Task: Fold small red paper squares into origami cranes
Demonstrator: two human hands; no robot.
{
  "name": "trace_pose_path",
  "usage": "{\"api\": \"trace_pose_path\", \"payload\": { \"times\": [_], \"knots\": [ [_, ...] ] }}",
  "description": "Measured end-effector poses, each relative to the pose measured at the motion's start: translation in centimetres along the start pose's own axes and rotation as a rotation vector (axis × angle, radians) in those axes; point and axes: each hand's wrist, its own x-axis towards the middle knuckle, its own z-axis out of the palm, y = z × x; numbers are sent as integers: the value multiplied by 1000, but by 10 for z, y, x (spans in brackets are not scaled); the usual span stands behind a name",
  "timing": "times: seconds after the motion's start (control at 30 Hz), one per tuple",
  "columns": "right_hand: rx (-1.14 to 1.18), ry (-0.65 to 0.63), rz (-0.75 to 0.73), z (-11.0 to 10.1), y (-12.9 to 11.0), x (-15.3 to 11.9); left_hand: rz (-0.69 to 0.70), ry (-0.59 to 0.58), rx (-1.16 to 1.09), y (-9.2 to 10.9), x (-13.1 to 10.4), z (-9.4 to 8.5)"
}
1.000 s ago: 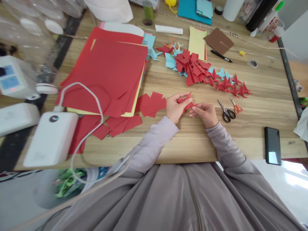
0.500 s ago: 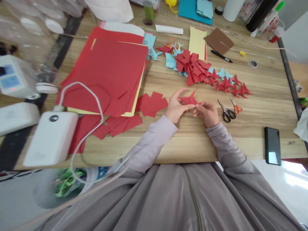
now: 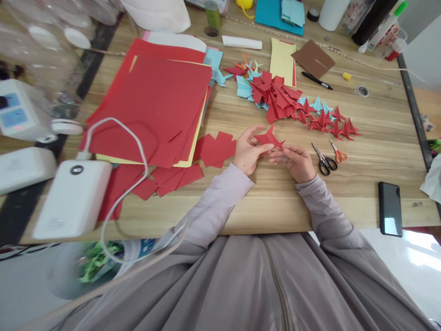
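A red folded-paper crane (image 3: 269, 138) with pointed tips is pinched between the thumb and fingers of my left hand (image 3: 248, 151), above the table. My right hand (image 3: 295, 162) is close by on the right, its fingers stretched toward the lower edge of the crane. Whether those fingertips touch the paper is hard to make out. Beyond my hands lies a heap of red folded-paper pieces (image 3: 275, 94), with light blue ones among them. To the right of my right hand rest black-handled scissors (image 3: 325, 162) and small orange-handled scissors (image 3: 339, 155).
Left of my hands are cut red paper pieces (image 3: 217, 149) and a stack of red sheets (image 3: 155, 105). A white power bank (image 3: 74, 197) with a looping cable (image 3: 138, 142) sits at the left. A phone (image 3: 390, 208) lies on the right front edge of the table.
The crane has turned and shifted slightly left in my left hand. My right fingers, pinched at its tip before, have loosened and stretched out beneath its edge.
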Motion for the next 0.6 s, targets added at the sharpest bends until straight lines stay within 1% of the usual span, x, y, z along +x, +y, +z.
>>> {"api": "trace_pose_path", "payload": {
  "times": [0.1,0.17,0.27,0.37,0.5,0.6],
  "knots": [
    [45,-123,30,0,-3,-3,28,36,2,0,3,-3],
    [62,-154,42,0,-4,-4,42,45,18,1,4,-4],
    [57,-125,33,1,-2,-4,64,49,51,1,4,-4],
    [22,-84,-14,1,2,-1,80,21,69,2,3,-3],
    [-58,23,-97,-1,8,3,99,3,139,1,1,-1],
    [-123,71,-122,-2,9,5,112,-17,201,1,-2,1]
  ]
}}
